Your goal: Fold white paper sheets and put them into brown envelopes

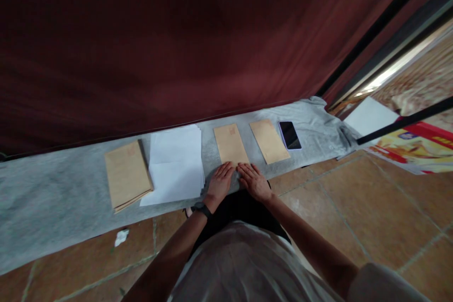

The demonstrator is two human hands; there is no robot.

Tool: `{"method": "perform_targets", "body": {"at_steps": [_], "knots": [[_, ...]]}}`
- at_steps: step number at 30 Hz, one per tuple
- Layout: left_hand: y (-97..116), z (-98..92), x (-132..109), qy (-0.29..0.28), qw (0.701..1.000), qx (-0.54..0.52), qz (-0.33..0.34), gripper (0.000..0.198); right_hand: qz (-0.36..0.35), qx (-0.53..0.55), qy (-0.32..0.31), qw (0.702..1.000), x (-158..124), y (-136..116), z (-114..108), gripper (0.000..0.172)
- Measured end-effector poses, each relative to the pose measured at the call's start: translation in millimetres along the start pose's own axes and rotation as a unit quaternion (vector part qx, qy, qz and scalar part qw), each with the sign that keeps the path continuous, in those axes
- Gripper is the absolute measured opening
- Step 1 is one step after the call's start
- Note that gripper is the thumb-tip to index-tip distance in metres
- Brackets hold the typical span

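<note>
My left hand (220, 183) and my right hand (253, 181) lie flat, fingers stretched out, side by side on the near end of a brown envelope (230, 144) on a grey cloth (53, 188) spread over the floor. Both hands hold nothing and press on the envelope's lower edge. A black watch sits on my left wrist. Left of my hands lies a stack of white paper (176, 164). A second brown envelope (269, 140) lies just to the right.
A stack of brown envelopes (126, 174) lies at the left of the white paper. A dark phone (289, 135) rests by the right envelope. A red curtain (159, 42) hangs behind. A white sheet (370, 115) and a colourful poster (414, 148) lie on the tiled floor at right.
</note>
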State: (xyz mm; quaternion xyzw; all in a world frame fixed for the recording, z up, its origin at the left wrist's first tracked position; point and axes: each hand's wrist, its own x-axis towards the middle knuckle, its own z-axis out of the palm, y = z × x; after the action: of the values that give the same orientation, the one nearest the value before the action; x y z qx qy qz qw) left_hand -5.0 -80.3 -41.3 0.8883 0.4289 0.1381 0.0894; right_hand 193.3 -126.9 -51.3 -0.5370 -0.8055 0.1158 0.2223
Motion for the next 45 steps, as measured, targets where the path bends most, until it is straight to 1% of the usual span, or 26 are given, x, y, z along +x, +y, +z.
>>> {"method": "perform_targets", "body": {"at_steps": [4, 8, 11, 15, 18, 21, 24, 27, 31, 35, 39, 42, 45], "knots": [[12.3, 0.8, -7.2, -0.013, 0.999, 0.028, 0.016, 0.046, -0.001, -0.003, 0.001, 1.0, 0.9, -0.7, -1.9, 0.051], [26.4, 7.2, -13.0, -0.008, 0.999, 0.04, -0.003, 0.052, -0.004, -0.007, 0.0, 1.0, 0.0, -1.7, -1.5, 0.053], [26.1, 7.7, -18.5, -0.011, 0.999, 0.044, -0.011, 0.052, 0.005, -0.017, 0.0, 1.0, -2.3, -2.5, -0.7, 0.052], [19.9, 0.4, -25.4, -0.014, 0.998, 0.049, -0.032, 0.049, 0.028, -0.04, 0.003, 0.999, -5.9, -4.1, -2.0, 0.05], [20.3, -3.5, -21.2, -0.019, 0.998, 0.047, -0.045, 0.049, 0.036, -0.056, -0.008, 0.998, -6.6, -5.2, -3.7, 0.049], [23.4, 0.4, -3.9, -0.028, 0.999, 0.028, -0.021, 0.05, 0.043, -0.068, -0.015, 0.997, -5.9, -5.7, -3.6, 0.049], [23.4, 10.5, 19.8, -0.037, 0.999, 0.021, 0.005, 0.052, 0.043, -0.067, -0.012, 0.997, -5.4, -5.4, -1.9, 0.048], [17.3, 19.2, 42.1, -0.037, 0.999, 0.035, 0.001, 0.055, 0.043, -0.057, -0.007, 0.997, -5.3, -5.2, -0.3, 0.044], [3.7, 23.1, 70.5, -0.036, 0.998, 0.048, 0.002, 0.057, 0.056, -0.05, -0.002, 0.997, -5.0, -6.3, 0.1, 0.044], [-9.2, 23.5, 103.4, -0.04, 0.998, 0.054, -0.021, 0.058, 0.058, -0.047, 0.0, 0.997, -4.1, -7.7, -1.3, 0.048], [-19.4, 25.7, 134.7, -0.045, 0.996, 0.053, -0.048, 0.06, 0.061, -0.045, -0.002, 0.997, -3.1, -8.7, -3.3, 0.048], [-27.0, 28.6, 153.1, -0.046, 0.996, 0.051, -0.064, 0.061, 0.06, -0.046, -0.002, 0.997, -2.8, -9.3, -4.0, 0.048], [-34.0, 31.5, 166.0, -0.047, 0.995, 0.051, -0.071, 0.062, 0.061, -0.049, 0.0, 0.997, -2.8, -9.2, -3.3, 0.05]]}}
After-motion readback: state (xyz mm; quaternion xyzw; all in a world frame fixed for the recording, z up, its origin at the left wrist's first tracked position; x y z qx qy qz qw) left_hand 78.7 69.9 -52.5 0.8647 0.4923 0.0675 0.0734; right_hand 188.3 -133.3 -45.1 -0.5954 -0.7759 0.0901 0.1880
